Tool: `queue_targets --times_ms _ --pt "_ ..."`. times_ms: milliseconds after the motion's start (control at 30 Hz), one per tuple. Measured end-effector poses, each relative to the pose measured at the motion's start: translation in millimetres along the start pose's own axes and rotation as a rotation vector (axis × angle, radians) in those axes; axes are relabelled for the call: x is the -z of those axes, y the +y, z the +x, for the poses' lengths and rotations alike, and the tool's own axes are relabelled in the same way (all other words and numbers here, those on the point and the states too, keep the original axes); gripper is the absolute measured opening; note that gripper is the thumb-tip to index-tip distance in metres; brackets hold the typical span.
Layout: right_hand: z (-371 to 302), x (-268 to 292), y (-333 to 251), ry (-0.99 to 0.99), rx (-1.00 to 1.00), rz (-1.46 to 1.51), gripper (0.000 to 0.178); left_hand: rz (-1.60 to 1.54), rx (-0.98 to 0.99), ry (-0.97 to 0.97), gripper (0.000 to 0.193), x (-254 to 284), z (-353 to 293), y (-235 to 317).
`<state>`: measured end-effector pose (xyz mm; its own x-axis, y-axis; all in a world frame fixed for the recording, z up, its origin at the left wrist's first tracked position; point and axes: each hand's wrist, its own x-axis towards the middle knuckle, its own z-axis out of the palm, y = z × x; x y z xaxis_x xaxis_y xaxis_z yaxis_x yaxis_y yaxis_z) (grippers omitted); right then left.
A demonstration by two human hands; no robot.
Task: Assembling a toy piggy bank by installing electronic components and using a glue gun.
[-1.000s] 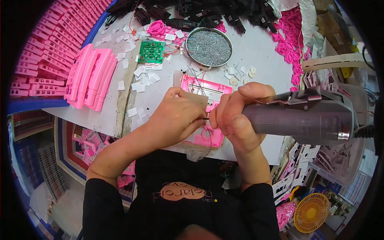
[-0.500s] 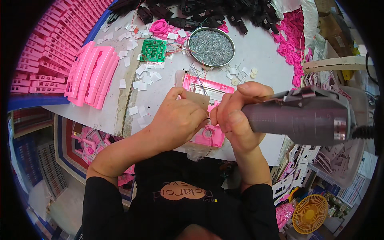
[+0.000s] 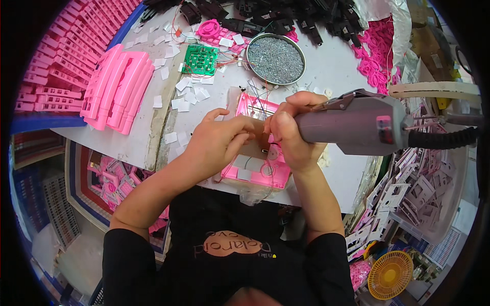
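My right hand (image 3: 298,135) is wrapped around a grey electric screwdriver (image 3: 352,122), its body lying to the right and its front end pointing left. Beneath both hands lies a pink plastic housing (image 3: 278,178), with wires and a grey part inside. A flat brown piece (image 3: 253,149) rests over the middle of it, partly covered by my fingers. My left hand (image 3: 219,140) hovers at the housing's left side with fingers apart, the longest reaching toward the driver's front end. The driver's tip is hidden by my right hand.
A round metal tray of screws (image 3: 275,58) stands behind the housing, beside a wired green circuit board (image 3: 200,59). Black parts (image 3: 265,18) line the back. Pink shells (image 3: 117,89) stand at left, pink rings (image 3: 375,61) at right. A yellow basket (image 3: 390,275) sits lower right.
The screwdriver and my right hand have shifted left and slightly up, the driver's rear turning nearer. My left hand has opened from a closed grip, uncovering more of the housing.
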<state>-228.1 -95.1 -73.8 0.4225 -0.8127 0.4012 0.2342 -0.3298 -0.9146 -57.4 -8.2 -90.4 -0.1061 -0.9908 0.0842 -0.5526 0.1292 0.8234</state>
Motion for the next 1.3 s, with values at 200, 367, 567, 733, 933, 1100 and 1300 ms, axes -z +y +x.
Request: queue_targets --times_ms 200,367,567,733,933,1100,1300 --pt "-4 -4 5 -0.064 -0.024 -0.052 0.023 0.095 -0.080 0.096 0.008 -9 0 -6" --pt "2 -1 1 -0.139 0.004 -0.092 0.033 0.125 -0.121 0.135 0.006 -10 1 -3" --pt "12 -6 -32 -0.142 0.093 0.566 0.042 0.110 -0.170 0.184 0.004 -14 0 0" --pt "9 -8 -34 -0.173 0.023 0.425 0.040 0.058 -0.151 0.151 0.007 -9 -1 9" --pt "7 -7 -34 -0.115 0.008 0.610 0.038 0.080 -0.236 0.086 0.011 1 7 12" --pt "9 3 -30 -0.083 0.036 0.512 0.036 0.257 -0.381 -0.244 0.013 16 54 12" --pt "8 -11 -25 -0.070 -0.051 0.327 0.038 0.733 -0.239 0.191 0.012 27 170 -46"
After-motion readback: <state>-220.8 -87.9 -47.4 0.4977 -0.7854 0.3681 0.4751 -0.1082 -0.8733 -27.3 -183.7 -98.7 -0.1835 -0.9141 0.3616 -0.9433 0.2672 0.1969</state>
